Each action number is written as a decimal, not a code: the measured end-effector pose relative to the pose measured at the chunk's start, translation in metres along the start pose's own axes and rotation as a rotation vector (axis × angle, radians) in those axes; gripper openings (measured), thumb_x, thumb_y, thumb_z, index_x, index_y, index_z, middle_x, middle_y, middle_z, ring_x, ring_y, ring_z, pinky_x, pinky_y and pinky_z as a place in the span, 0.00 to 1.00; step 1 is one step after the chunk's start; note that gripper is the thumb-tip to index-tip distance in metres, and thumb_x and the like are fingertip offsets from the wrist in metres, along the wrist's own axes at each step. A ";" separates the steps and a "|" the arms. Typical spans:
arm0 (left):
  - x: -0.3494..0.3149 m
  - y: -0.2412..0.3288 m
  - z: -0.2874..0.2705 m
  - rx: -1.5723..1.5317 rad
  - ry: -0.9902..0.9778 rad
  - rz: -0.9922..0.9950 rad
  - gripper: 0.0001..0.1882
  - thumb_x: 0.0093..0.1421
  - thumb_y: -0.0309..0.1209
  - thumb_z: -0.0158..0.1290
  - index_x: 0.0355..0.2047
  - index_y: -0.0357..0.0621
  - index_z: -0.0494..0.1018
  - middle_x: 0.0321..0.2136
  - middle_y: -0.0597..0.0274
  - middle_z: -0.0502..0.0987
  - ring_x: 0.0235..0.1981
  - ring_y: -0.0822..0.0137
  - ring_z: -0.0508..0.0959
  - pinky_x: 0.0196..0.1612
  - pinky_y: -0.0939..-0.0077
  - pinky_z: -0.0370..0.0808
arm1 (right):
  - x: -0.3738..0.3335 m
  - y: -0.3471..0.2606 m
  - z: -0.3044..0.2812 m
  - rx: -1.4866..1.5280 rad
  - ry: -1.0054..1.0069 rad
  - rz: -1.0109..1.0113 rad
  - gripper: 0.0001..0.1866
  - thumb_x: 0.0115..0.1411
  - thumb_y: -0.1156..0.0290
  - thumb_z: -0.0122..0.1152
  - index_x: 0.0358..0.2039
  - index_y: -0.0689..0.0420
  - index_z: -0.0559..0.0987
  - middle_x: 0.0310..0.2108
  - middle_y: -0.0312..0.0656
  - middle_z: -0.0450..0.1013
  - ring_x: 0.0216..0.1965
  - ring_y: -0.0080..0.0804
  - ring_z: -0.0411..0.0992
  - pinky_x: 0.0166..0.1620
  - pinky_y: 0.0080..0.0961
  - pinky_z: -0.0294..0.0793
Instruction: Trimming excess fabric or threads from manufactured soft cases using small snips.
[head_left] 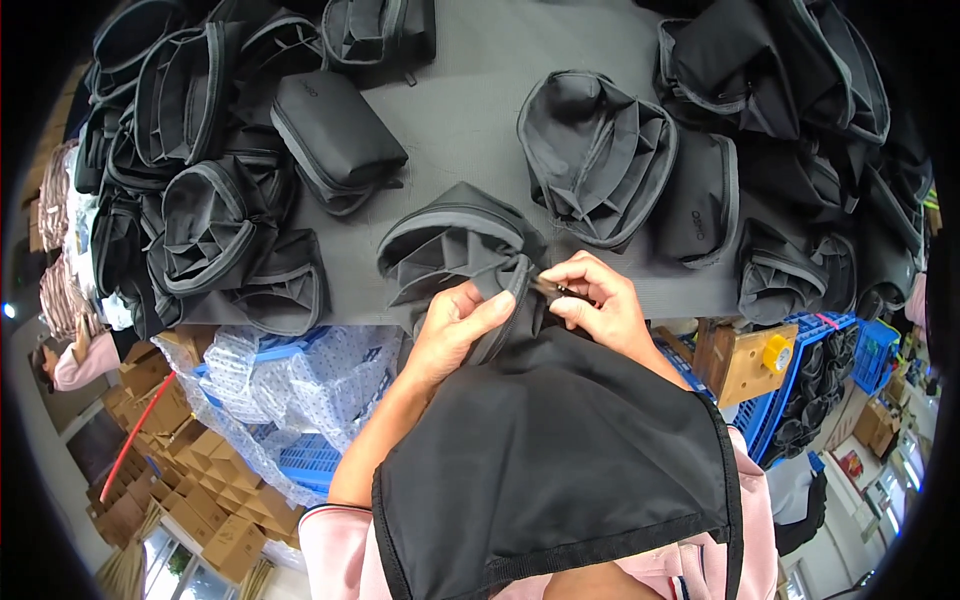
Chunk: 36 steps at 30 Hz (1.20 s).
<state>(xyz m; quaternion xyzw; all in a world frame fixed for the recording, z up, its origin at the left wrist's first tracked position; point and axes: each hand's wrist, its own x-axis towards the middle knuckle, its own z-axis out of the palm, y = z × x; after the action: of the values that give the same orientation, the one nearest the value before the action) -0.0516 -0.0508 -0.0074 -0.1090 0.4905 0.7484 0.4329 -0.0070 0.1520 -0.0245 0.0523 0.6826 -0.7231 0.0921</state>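
Note:
At the near edge of the table lies a black zip pouch (455,240), unzipped, its inner dividers standing up and a grey zipper tape round its rim. My left hand (465,325) pinches the pouch's rim between thumb and fingers. Close beside it, my right hand (600,305) is closed round a small dark tool that looks like thread snips (549,287), with the tip at the pouch's zipper edge. The handle is mostly hidden by my fingers. Part of the pouch hangs down behind my black apron (550,460).
Heaps of similar black pouches lie at the left (205,225) and right (780,170) of the dark table (450,110). A closed pouch (335,130) and an unzipped pouch (600,160) lie nearer. Bubble wrap (300,385) covers a blue crate below; cardboard boxes (215,480) stand at lower left.

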 end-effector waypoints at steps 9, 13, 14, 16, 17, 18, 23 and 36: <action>0.006 -0.022 -0.004 0.111 0.154 0.093 0.23 0.56 0.38 0.55 0.09 0.49 0.59 0.11 0.78 0.59 0.15 0.84 0.53 0.16 0.81 0.46 | -0.001 0.003 0.003 -0.158 0.027 -0.074 0.13 0.50 0.82 0.59 0.39 0.64 0.75 0.35 0.37 0.64 0.32 0.19 0.66 0.34 0.15 0.66; 0.007 -0.027 -0.010 0.108 0.195 0.084 0.22 0.55 0.37 0.56 0.10 0.48 0.59 0.12 0.77 0.59 0.15 0.83 0.54 0.16 0.81 0.48 | 0.006 -0.001 0.006 -0.366 0.112 -0.252 0.13 0.46 0.77 0.65 0.35 0.57 0.79 0.28 0.36 0.67 0.24 0.22 0.67 0.24 0.18 0.66; 0.006 -0.023 -0.008 0.111 0.161 0.080 0.22 0.55 0.37 0.56 0.10 0.49 0.59 0.12 0.77 0.60 0.15 0.83 0.54 0.16 0.81 0.49 | 0.007 -0.004 0.004 -0.368 0.111 -0.252 0.13 0.46 0.77 0.65 0.35 0.57 0.79 0.28 0.36 0.67 0.24 0.22 0.67 0.24 0.18 0.66; 0.005 -0.023 -0.004 0.109 0.184 0.102 0.22 0.55 0.37 0.56 0.10 0.48 0.59 0.12 0.77 0.60 0.15 0.83 0.54 0.16 0.81 0.49 | 0.007 -0.012 0.002 -0.480 0.063 -0.250 0.14 0.45 0.80 0.65 0.36 0.60 0.79 0.26 0.37 0.67 0.26 0.24 0.65 0.28 0.18 0.65; 0.005 -0.022 -0.001 0.107 0.206 0.123 0.22 0.55 0.38 0.56 0.10 0.48 0.60 0.12 0.77 0.60 0.15 0.83 0.55 0.16 0.81 0.49 | 0.006 -0.014 0.002 -0.481 0.061 -0.249 0.14 0.45 0.80 0.65 0.36 0.60 0.79 0.26 0.37 0.67 0.26 0.24 0.65 0.28 0.18 0.65; 0.005 -0.020 0.001 0.105 0.205 0.124 0.22 0.55 0.38 0.56 0.10 0.48 0.60 0.12 0.77 0.60 0.15 0.83 0.55 0.16 0.81 0.49 | 0.005 -0.015 0.001 -0.489 0.083 -0.258 0.14 0.45 0.80 0.65 0.35 0.60 0.79 0.26 0.37 0.67 0.25 0.24 0.65 0.27 0.18 0.65; 0.008 -0.024 -0.004 0.147 0.217 0.139 0.22 0.55 0.39 0.57 0.12 0.48 0.59 0.13 0.77 0.60 0.16 0.83 0.56 0.17 0.81 0.51 | 0.004 -0.027 0.006 -0.414 0.177 -0.195 0.13 0.44 0.80 0.65 0.34 0.61 0.79 0.26 0.38 0.67 0.24 0.25 0.64 0.27 0.19 0.65; 0.009 -0.013 0.006 -0.163 0.270 0.067 0.14 0.58 0.33 0.54 0.22 0.42 0.63 0.21 0.69 0.68 0.22 0.80 0.66 0.24 0.83 0.65 | 0.010 -0.032 0.004 -0.350 0.113 -0.222 0.11 0.46 0.81 0.63 0.32 0.62 0.78 0.25 0.38 0.66 0.25 0.23 0.65 0.28 0.18 0.65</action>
<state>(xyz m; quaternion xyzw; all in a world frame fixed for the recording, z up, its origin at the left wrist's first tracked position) -0.0452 -0.0390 -0.0182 -0.2269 0.4852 0.7783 0.3277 -0.0232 0.1492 0.0052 0.0003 0.8033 -0.5953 -0.0190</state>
